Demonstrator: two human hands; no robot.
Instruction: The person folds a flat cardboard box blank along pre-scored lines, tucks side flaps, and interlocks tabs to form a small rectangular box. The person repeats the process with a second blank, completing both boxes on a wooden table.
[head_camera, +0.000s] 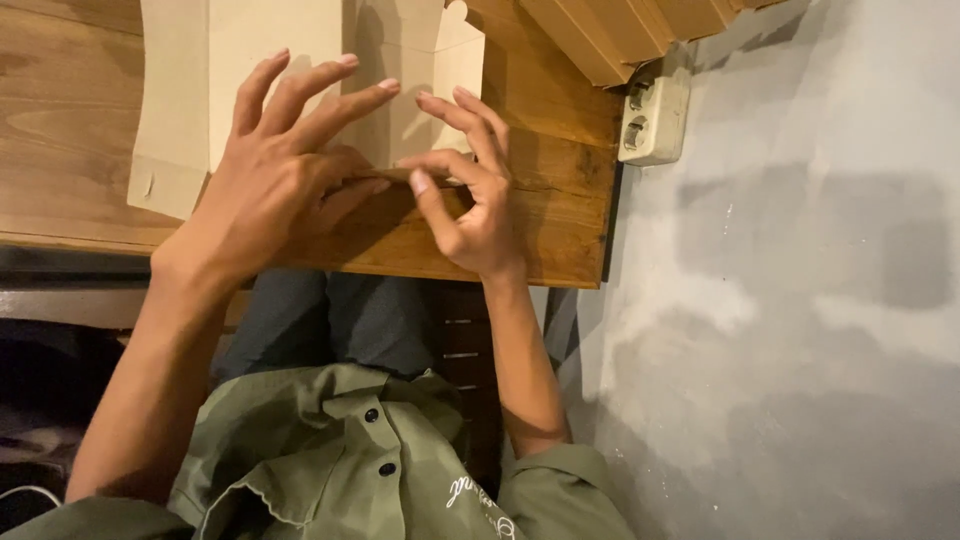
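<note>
A flat tan cardboard box blank (190, 70) lies partly folded on the wooden table (560, 220), with panels and a raised flap (415, 60) at its right. My left hand (275, 165) rests on the blank with fingers spread, thumb tucked at the near fold. My right hand (470, 185) pinches the near edge flap (395, 175) between thumb and forefinger, its other fingers lifted. Both hands meet at that folded edge, close to the table's front.
A white wall socket (655, 120) is mounted beside the table's right end on a grey wall (800, 300). Wooden slats (620, 30) rise at the top. Below the table edge are my green shirt (350, 460) and dark trousers (330, 320).
</note>
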